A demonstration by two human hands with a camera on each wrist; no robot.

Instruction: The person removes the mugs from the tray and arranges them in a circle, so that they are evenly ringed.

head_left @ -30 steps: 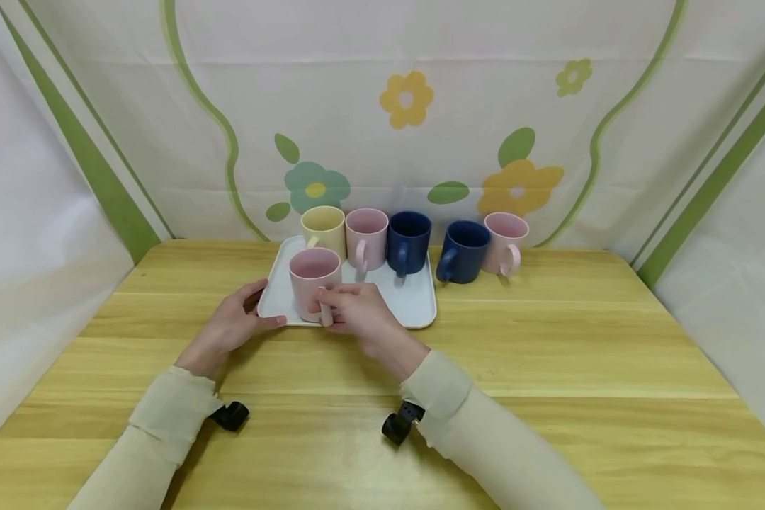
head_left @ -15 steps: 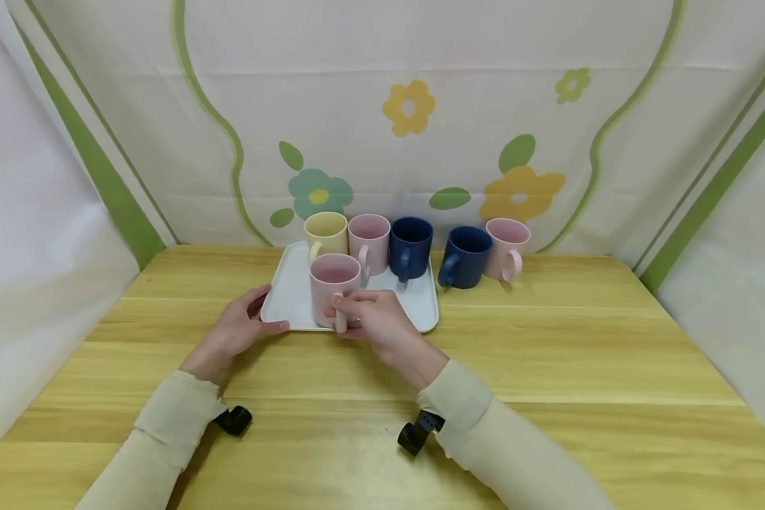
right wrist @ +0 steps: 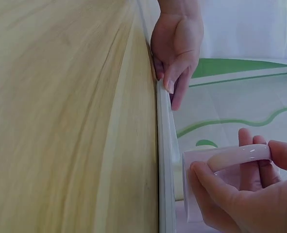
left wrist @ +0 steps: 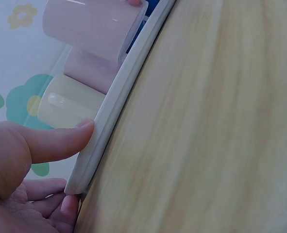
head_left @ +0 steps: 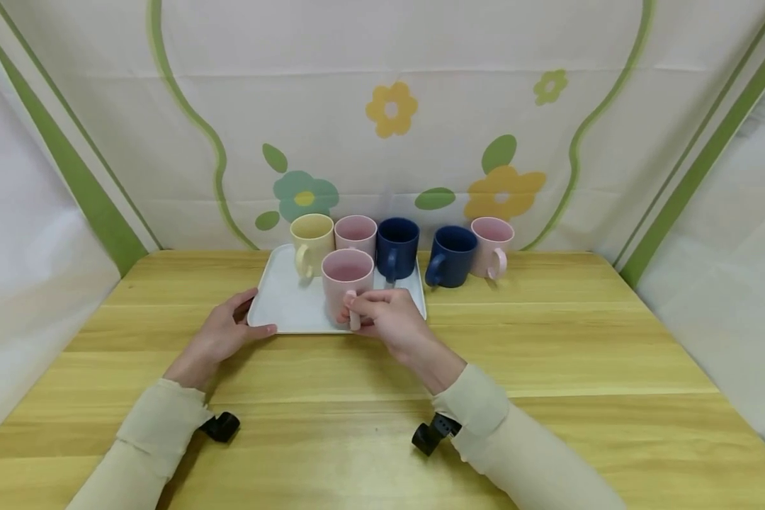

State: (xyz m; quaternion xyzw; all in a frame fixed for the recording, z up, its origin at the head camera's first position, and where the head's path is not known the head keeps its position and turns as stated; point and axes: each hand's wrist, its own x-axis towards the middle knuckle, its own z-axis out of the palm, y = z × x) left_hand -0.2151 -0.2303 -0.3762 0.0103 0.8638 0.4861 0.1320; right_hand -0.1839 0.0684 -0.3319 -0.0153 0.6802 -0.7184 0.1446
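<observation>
A white tray [head_left: 285, 306] stands on the wooden table, its front left corner held by the left hand [head_left: 213, 340]. In the left wrist view the thumb [left wrist: 60, 141] lies along the tray rim [left wrist: 102, 119], with the other fingers at the corner. The right hand [head_left: 401, 326] pinches the handle of a pink mug [head_left: 338, 289], upright over the tray's front part; whether its base touches the tray I cannot tell. The right wrist view shows fingers around that handle [right wrist: 245, 154]. Behind it, a yellow mug [head_left: 319, 244], another pink mug [head_left: 355, 230] and a blue mug [head_left: 398, 244] form a row on the tray.
Right of the tray, a second blue mug [head_left: 452, 258] and a third pink mug [head_left: 486, 248] stand close together on the table [head_left: 548, 368]. A white curtain [head_left: 331, 113] with printed flowers hangs along the back, with white fabric at both sides.
The right hand has moved the front pink mug rightward over the tray, uncovering the yellow mug's handle and partly covering the rear pink mug. The left hand keeps its hold on the tray corner.
</observation>
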